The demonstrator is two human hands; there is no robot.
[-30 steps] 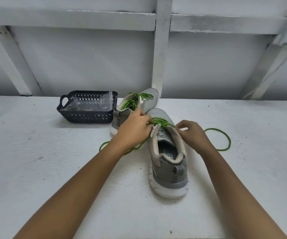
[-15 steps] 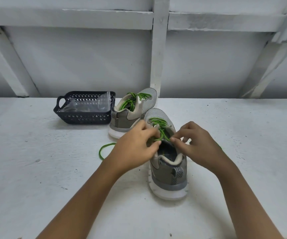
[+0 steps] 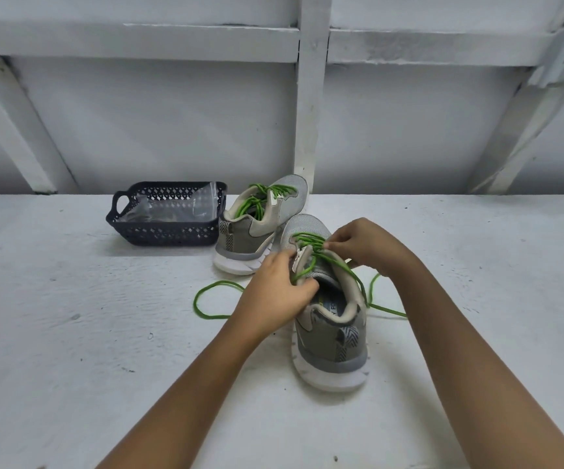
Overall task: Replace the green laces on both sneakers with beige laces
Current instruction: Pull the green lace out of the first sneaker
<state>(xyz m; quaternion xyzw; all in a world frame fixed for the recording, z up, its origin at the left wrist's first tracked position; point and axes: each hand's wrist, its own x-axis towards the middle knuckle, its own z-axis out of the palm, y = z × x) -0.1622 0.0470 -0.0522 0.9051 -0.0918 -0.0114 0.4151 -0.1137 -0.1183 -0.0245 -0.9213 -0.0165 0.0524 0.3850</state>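
Near sneaker stood on the white counter, heel toward the camera. Its green lace was slack, with loose ends trailing onto the counter on both sides. Left hand gripped the sneaker's left eyelet flap, fingers curled round it. Right hand pinched a lace crossing above the tongue. Far sneaker, laced green, sat just beside a dark basket holding a clear plastic bag.

Both bare forearms reach in from the near edge and come close together. The left hand grips the side of the near sneaker with curled fingers. The right hand, slightly farther, pinches the green lace.
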